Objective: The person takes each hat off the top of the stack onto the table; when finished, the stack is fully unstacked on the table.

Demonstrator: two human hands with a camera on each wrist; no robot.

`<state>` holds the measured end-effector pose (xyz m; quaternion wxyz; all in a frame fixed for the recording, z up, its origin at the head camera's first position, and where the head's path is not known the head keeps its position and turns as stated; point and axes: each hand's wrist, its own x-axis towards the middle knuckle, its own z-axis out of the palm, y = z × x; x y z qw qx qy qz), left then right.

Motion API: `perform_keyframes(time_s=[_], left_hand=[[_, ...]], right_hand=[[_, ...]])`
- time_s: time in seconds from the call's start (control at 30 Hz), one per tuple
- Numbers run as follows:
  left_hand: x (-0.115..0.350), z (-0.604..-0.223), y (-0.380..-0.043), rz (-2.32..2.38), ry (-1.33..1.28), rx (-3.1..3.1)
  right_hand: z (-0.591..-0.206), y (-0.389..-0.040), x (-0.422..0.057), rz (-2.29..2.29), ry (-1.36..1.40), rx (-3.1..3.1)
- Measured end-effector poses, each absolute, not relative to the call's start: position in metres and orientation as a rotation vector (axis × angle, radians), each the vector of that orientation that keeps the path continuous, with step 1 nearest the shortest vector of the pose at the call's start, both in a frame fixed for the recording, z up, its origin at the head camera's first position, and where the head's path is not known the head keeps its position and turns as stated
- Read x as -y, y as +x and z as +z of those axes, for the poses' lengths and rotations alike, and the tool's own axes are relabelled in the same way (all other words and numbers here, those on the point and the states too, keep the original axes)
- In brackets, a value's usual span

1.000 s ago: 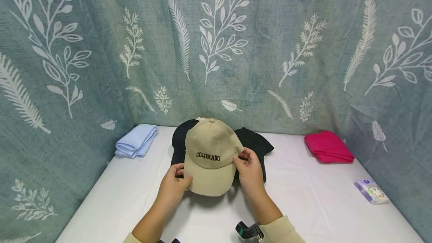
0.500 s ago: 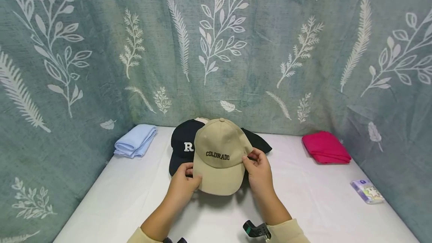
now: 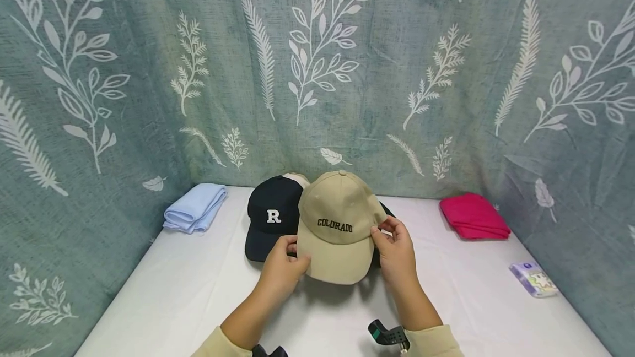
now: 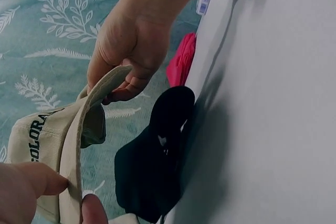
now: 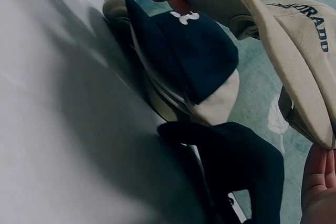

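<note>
A beige baseball cap [image 3: 337,208] with COLORADO stitched on its front is held up between both hands, brim toward the person. The left hand [image 3: 285,266] pinches the brim's left edge, thumb on top. At the cap's right side, the right hand [image 3: 397,249] pinches the edge where brim meets crown. Behind and to the left sits a navy baseball cap [image 3: 274,203] with a white R, stacked over a cream cap [image 5: 220,100]. A black cap [image 4: 149,169] rests on the table behind the beige one, mostly hidden in the head view.
A folded light blue cloth [image 3: 195,208] lies at the back left of the white table [image 3: 149,291]. On the right are a folded crimson cloth [image 3: 473,216] and a small purple and white packet [image 3: 533,279]. A patterned green curtain [image 3: 317,70] encloses the back and sides.
Both hands have carried the beige cap to the right, uncovering the navy cap with its R and covering most of the black cap in the head view. The grips look the same.
</note>
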<state>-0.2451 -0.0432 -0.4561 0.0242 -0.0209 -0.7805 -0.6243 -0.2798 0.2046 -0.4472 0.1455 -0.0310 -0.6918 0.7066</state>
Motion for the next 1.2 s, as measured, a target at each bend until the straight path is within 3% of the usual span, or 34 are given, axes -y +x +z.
perform_keyframes(time_s=[1.2], left_hand=[[-0.039,-0.458,-0.245,-2.15,-0.125,2.378]], right_hand=[[-0.466,-0.276,-0.294,2.029,-0.262,1.86]])
